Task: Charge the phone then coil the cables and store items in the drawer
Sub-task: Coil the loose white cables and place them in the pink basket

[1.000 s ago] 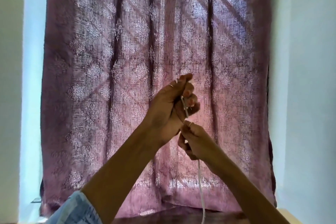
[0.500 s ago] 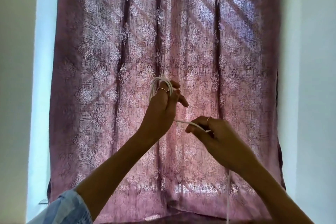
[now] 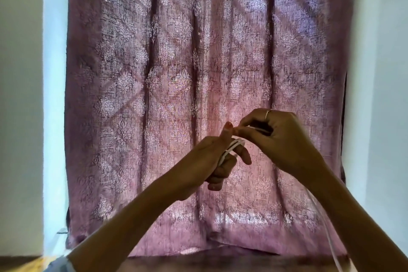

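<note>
Head view | left hand (image 3: 205,161) grip wrapped in white charging cable (image 3: 231,147) loops | right hand (image 3: 280,139) grip pinching cable | purple curtain (image 3: 176,62) behind

Left hand (image 3: 207,161): centre frame, fingers curled, thumb up.
Right hand (image 3: 280,139): right of centre, pinching; forearm toward lower right.

No readable text, label, brand, number or sign shows anywhere.
</note>
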Available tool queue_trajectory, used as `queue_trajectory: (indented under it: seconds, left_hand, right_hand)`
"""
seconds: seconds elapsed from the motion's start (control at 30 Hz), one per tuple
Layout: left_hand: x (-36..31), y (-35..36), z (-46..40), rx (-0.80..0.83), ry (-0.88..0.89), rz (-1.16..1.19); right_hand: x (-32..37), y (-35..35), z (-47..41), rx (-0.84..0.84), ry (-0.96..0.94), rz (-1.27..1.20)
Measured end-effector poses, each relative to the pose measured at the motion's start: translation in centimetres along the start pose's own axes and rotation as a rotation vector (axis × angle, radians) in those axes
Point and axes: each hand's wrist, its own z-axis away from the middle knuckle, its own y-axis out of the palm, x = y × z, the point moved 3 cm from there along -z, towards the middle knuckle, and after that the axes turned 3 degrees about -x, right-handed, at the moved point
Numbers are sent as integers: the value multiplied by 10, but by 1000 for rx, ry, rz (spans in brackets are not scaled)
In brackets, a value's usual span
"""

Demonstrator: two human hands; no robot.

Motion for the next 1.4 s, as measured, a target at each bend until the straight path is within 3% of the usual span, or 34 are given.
queue_trajectory:
  seconds: [0.17,0.3,0.4,0.53,0.7,0.77,0.87,1.07,1.23,1.4]
  left_hand:
    - [-8,5,9,149,-51,281]
    - [-20,9,5,188,55,610]
    - [-25,6,-3,62,145,681]
    - [-26,-8,-15,-60,258,657]
    - [-14,-21,-22,-304,347,476]
    - [-6,-21,-21,-379,364,150]
    - [6,-16,-22,-492,427,-518]
    - [21,-5,-11,-417,287,-1222]
    - [21,-3,-1,-311,286,-1200]
    - [27,-3,-2,-151,240,-711]
  right_hand:
    - [-6,12,4,36,40,-324]
    - [-26,29,19,24,210,-534]
    - [-43,45,33,73,313,-544]
    - [-63,50,53,160,333,-326]
    - [-56,42,66,299,263,-99]
    - [-44,42,66,357,191,-30]
    - [-29,41,62,378,135,37]
    - [-20,22,53,251,111,201]
    - [-15,0,44,163,45,250]
    - [-13,-11,31,88,-37,222]
